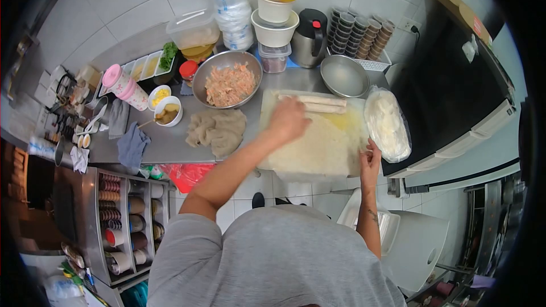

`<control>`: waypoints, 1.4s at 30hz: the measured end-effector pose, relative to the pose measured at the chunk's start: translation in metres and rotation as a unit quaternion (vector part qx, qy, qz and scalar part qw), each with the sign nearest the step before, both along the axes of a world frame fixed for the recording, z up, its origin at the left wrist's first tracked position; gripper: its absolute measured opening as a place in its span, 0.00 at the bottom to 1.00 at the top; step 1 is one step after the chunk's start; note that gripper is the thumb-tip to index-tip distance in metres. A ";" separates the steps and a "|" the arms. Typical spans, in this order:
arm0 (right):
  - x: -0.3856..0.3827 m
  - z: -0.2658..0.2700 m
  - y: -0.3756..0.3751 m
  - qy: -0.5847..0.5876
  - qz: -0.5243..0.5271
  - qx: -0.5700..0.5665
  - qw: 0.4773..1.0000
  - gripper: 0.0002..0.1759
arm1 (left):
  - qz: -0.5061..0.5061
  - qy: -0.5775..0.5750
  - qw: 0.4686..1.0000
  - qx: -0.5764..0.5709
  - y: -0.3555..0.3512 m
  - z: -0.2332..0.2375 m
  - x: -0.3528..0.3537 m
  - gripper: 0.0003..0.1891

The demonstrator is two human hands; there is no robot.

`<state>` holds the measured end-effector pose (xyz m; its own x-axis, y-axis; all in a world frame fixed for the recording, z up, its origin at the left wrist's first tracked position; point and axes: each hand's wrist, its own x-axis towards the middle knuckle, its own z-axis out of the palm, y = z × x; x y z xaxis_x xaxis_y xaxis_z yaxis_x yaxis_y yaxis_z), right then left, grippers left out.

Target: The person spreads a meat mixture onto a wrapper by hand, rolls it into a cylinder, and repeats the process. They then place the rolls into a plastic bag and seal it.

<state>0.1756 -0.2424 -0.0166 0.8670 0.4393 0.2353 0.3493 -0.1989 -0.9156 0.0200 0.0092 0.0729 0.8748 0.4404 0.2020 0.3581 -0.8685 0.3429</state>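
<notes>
A white cutting board point(273, 162) lies in front of me, its surface covered by a thin pale sheet point(313, 142), probably a wrapper. Two pale rolls point(324, 104) rest side by side along the board's far edge. My left hand point(289, 120) is over their left end; its fingers are curled and blurred, so I cannot make out any grip. At the board's right edge is my right hand point(369, 162), thumb and fingers slightly apart. Just beyond it sits a clear plastic bag of white, layered sheets point(388, 125).
Left of the board are a crumpled beige cloth point(217, 131) and a steel bowl of pinkish, shredded filling point(230, 84). Behind stand an empty metal bowl point(344, 75), a steel jug point(310, 37) and stacked white tubs point(274, 23). A dark-fronted appliance point(455, 91) borders the right side.
</notes>
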 end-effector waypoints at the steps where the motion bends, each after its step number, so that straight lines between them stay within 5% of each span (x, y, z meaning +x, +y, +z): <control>1: 0.000 0.001 -0.001 0.001 -0.014 0.010 1.000 0.26 | 0.035 0.044 0.998 -0.015 0.019 0.020 -0.016 0.28; 3: -0.001 0.007 0.003 -0.027 -0.029 0.000 0.999 0.25 | 0.128 0.011 0.989 0.075 0.069 0.018 -0.046 0.32; 7: -0.022 0.023 0.034 -0.211 0.036 -0.049 0.976 0.21 | 0.306 0.079 0.948 0.036 0.167 -0.003 -0.084 0.34; 11: -0.075 0.065 0.123 -0.339 0.209 -0.024 0.917 0.19 | 0.300 0.164 0.940 -0.007 0.181 -0.017 -0.086 0.32; 13: -0.104 0.081 0.171 -0.314 0.319 -0.041 0.893 0.18 | 0.308 0.150 0.939 0.011 0.178 -0.021 -0.083 0.29; 19: -0.136 0.048 0.284 -0.445 0.297 -0.056 0.843 0.13 | 0.271 0.119 0.954 0.046 0.186 -0.035 -0.086 0.22; 25: -0.131 0.035 0.292 -0.457 0.278 -0.042 0.844 0.10 | 0.179 0.085 0.979 0.043 0.191 -0.046 -0.091 0.13; 31: -0.129 0.040 0.289 -0.419 0.293 -0.019 0.859 0.12 | 0.038 0.142 0.989 -0.023 0.190 -0.027 -0.093 0.15; 37: -0.132 0.049 0.286 -0.310 0.305 -0.065 0.898 0.24 | 0.018 0.245 0.951 -0.188 0.204 -0.003 -0.083 0.15; 40: -0.133 0.049 0.287 -0.245 0.305 -0.018 0.920 0.32 | 0.056 0.054 0.814 -0.575 0.216 0.003 -0.098 0.16; 42: -0.130 0.061 0.277 -0.156 0.310 0.034 0.937 0.33 | 0.041 -0.013 0.797 -0.603 0.215 0.009 -0.104 0.18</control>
<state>0.0454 0.0348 0.0447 0.3352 0.8100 0.4812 0.6311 0.1862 -0.7530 -0.0841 0.2244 0.0818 0.8352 0.3842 -0.3935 0.3760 0.1234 0.9184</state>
